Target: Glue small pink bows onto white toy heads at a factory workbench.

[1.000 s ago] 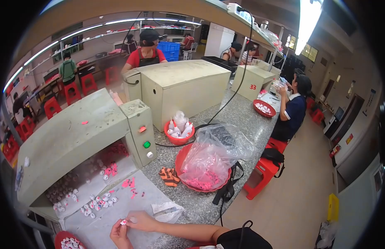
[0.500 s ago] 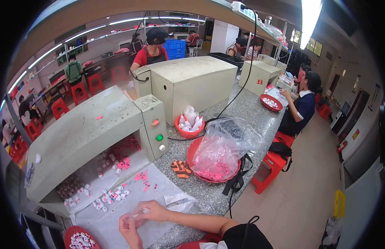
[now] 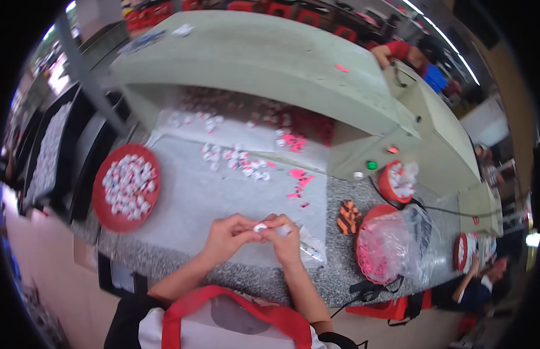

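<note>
Over the white sheet (image 3: 183, 192), both hands meet at the fingertips around a small white piece (image 3: 259, 227). My left hand (image 3: 226, 237) pinches this piece from its side. My right hand (image 3: 285, 239) is closed, its fingertips at the piece, with a whitish bottle-like object (image 3: 283, 230) partly showing in its grip. Beyond the hands lie a cluster of small white pieces (image 3: 247, 166) with pink and dark marks, and loose pink bits (image 3: 299, 180). To the left, a red basket (image 3: 102, 216) holds many similar white pieces.
A pale box-shaped machine (image 3: 252, 52) opens toward me, with more pieces inside. To the right are a red bowl (image 3: 387, 185) of white bottles, an orange-and-black patterned item (image 3: 348, 217) and a red basket (image 3: 361, 256) with a plastic bag of pink pieces. Black trays (image 3: 78, 157) stand at left.
The view has swung left and down, bringing the red basket and black trays into fuller sight. My hands stay together over the sheet; the white piece between them now shows.
</note>
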